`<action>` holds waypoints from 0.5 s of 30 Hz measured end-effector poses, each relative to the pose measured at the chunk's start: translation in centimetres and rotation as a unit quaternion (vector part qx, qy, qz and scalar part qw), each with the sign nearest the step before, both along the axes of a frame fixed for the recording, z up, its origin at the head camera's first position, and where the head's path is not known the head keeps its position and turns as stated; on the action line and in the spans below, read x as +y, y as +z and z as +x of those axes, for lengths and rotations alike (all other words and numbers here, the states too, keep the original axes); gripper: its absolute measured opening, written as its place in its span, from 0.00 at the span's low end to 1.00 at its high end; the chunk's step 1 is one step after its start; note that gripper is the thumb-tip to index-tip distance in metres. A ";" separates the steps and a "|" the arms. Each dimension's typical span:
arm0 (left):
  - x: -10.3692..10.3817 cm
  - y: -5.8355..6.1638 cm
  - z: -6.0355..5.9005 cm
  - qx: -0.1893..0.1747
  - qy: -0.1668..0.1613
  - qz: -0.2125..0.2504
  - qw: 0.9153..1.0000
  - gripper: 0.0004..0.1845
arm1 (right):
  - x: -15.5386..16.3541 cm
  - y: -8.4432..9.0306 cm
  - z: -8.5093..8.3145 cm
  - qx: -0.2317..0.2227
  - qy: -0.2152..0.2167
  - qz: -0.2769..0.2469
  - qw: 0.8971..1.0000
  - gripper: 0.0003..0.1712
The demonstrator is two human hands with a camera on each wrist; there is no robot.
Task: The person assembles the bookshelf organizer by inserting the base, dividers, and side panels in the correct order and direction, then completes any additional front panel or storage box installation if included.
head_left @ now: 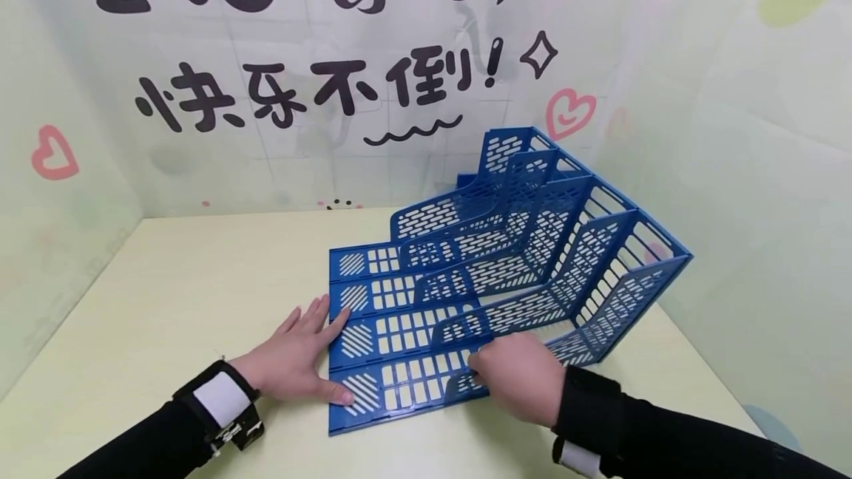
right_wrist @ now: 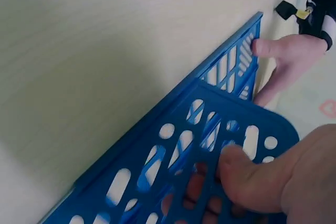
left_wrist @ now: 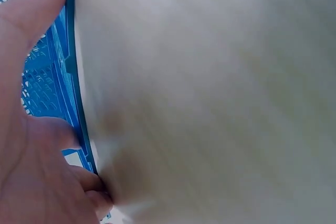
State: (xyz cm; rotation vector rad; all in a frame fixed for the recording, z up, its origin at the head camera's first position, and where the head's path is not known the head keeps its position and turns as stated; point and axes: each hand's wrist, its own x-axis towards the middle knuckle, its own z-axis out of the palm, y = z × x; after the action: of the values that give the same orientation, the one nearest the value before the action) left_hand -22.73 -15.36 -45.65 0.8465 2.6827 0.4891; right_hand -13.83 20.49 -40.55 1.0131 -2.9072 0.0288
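A blue plastic file rack (head_left: 492,272) with several slotted dividers stands on the pale yellow table (head_left: 180,294). My left hand (head_left: 302,357) lies flat beside the rack's front left edge, fingers straight, thumb pressing the front panel (head_left: 362,390). In the left wrist view the left hand (left_wrist: 31,156) touches the rack's blue edge (left_wrist: 73,93). My right hand (head_left: 522,383) pinches the nearest divider (head_left: 466,386) near its low front end. In the right wrist view the thumb (right_wrist: 257,179) presses the divider (right_wrist: 210,129), with fingers behind it.
Printed backdrop walls (head_left: 333,80) close in the table at the back and both sides. Bare tabletop lies left of the rack and in front of it.
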 end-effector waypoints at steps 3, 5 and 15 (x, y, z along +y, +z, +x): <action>-0.2 -0.2 0.2 0.004 0.004 -0.003 1.000 0.76 | -1.5 -0.3 0.2 0.016 0.002 0.003 1.000 0.10; -0.4 -0.4 0.2 0.000 0.007 -0.003 1.000 0.76 | -2.3 0.0 0.3 0.013 0.002 0.010 1.000 0.10; -3.6 -1.3 -0.2 -0.067 0.013 0.038 0.997 0.73 | 5.2 9.6 3.6 0.102 0.056 -0.388 0.914 0.12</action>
State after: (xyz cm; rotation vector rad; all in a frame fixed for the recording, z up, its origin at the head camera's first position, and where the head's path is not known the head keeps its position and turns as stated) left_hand -22.88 -18.99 -46.94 0.7708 2.5687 0.6340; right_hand -10.24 25.73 -30.94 0.9305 -2.2775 0.9338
